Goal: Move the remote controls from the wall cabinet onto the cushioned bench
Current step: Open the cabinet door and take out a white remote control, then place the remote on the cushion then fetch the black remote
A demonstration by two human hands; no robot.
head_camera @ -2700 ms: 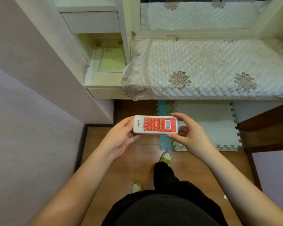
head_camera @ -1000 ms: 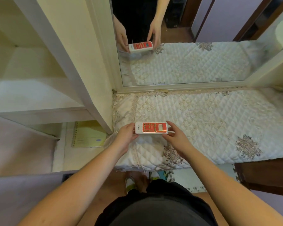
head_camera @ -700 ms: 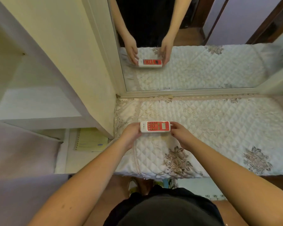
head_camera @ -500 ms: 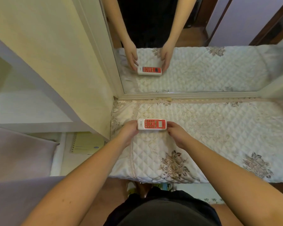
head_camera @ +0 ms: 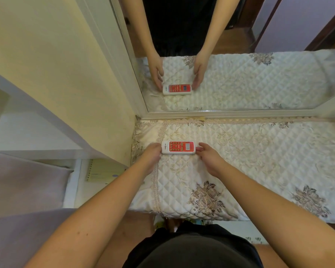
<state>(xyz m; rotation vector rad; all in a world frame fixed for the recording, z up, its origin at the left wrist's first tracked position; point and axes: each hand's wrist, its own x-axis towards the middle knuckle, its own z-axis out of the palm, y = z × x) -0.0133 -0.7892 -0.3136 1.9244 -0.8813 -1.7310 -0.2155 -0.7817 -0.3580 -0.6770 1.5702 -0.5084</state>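
Observation:
A white remote control [head_camera: 178, 147] with a red button face and a small screen lies flat, face up and lengthwise left to right, on the quilted cream cushioned bench [head_camera: 263, 163], near its left end. My left hand [head_camera: 150, 156] grips its left end. The fingertips of my right hand [head_camera: 209, 160] pinch its right end. The wall cabinet [head_camera: 52, 78] rises to the left of the bench, and its open shelf [head_camera: 25, 138] shows no remote in the visible part.
A large mirror [head_camera: 249, 78] stands along the bench's back edge and reflects the remote, both hands and a dark-clothed body. A yellow-green notebook [head_camera: 103, 172] lies on a lower cabinet ledge at the left. The cabinet's side panel meets the bench's left end.
I have stepped up to the bench and lowered the remote, held in both hands, from above the floor down onto the cushion near its left end.

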